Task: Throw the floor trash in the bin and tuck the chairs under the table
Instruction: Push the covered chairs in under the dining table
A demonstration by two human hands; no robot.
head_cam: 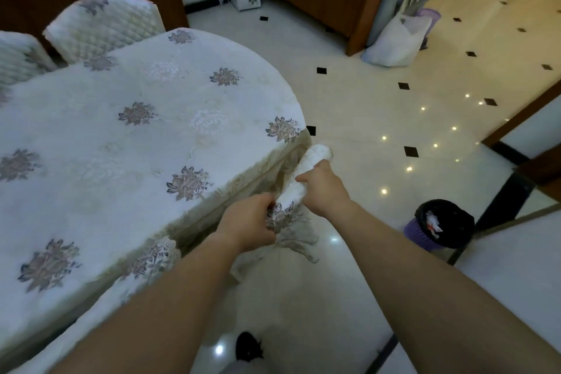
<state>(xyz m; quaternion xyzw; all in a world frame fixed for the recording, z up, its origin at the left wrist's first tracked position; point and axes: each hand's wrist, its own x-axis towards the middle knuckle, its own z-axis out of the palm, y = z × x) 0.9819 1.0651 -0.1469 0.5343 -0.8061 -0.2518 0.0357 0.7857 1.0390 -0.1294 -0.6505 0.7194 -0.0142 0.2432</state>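
Note:
Both my hands grip the top of a white-covered chair back [306, 173] that stands right against the edge of the table [127, 130]. My left hand [249, 223] holds its lower end, my right hand [323, 188] its middle. The chair's cover hangs down below my hands and its seat is hidden. A purple bin [437, 226] with a black liner and crumpled trash inside stands on the floor to the right. Another covered chair [145, 261] sits close to the table edge under my left forearm.
Two more covered chairs [103, 24] stand at the table's far side. A white plastic bag [394, 42] and a purple basket [428, 17] lean by a wooden cabinet at the back right. Glossy tiled floor spreads to the right.

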